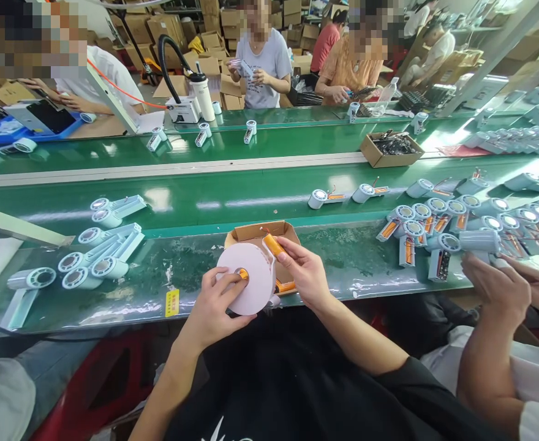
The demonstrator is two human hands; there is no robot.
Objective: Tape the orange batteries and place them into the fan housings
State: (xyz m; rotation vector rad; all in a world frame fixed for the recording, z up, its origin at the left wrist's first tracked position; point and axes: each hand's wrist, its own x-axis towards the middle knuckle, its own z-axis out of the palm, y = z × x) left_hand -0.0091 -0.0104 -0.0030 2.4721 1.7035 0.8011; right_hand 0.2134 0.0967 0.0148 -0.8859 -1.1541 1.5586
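Left hand (214, 307) steadies the white roll (258, 289) by its central hole while right hand (305, 269) pinches the orange cylinder (274, 245) just beside it, over the cardboard box (247, 233); light tension on the white strip (272, 264) should prevent creasing (grip gently). Roll: flat, matte, disc-shaped; cylinder: smooth, rounded; box: stiff, brown, open-topped

Roll (259, 291): 1 | held battery (275, 245): 1 | yellow label (172, 302): 1 | cup (203, 97): 1 | near-left units (108, 267): 7 | right units (411, 229): many, not countable
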